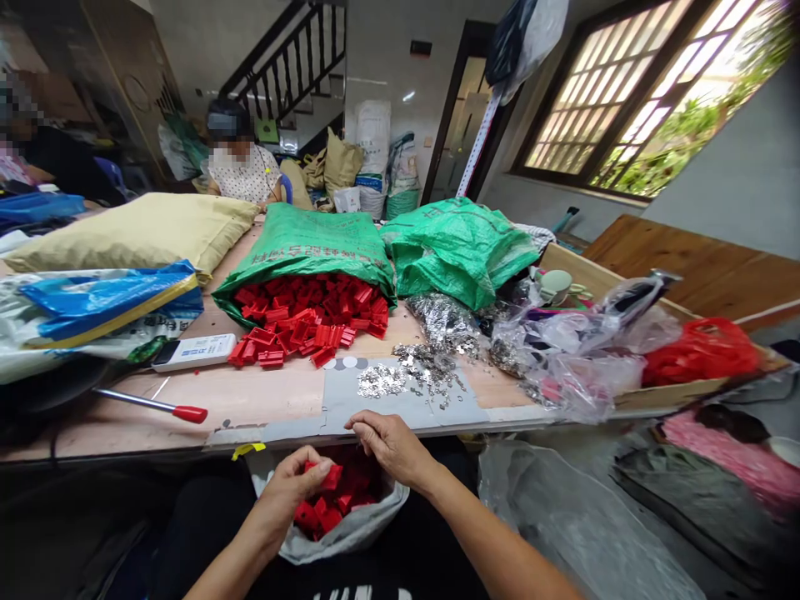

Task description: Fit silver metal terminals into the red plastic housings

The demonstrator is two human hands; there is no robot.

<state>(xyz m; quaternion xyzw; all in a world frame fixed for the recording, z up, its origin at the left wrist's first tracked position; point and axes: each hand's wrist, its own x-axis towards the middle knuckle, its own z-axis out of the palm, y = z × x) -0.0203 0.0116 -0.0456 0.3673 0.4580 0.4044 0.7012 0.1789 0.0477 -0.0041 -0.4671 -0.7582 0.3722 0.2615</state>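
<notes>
Your left hand has its grip around a red piece, above the pale bag in your lap; your right hand is bent near the counter edge, whether grasping anything I cannot tell

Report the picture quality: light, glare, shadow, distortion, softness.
Head view: glare through the window, parts nearly washed out; silvery pieces glinting; deep shadow under the table at lower left. Head view: wide-angle stretch, the window leaning, the pink item at right smeared and soft. Head view: left hand and right hand fairly sharp; pixel blocks partly masking the seated person.
</notes>
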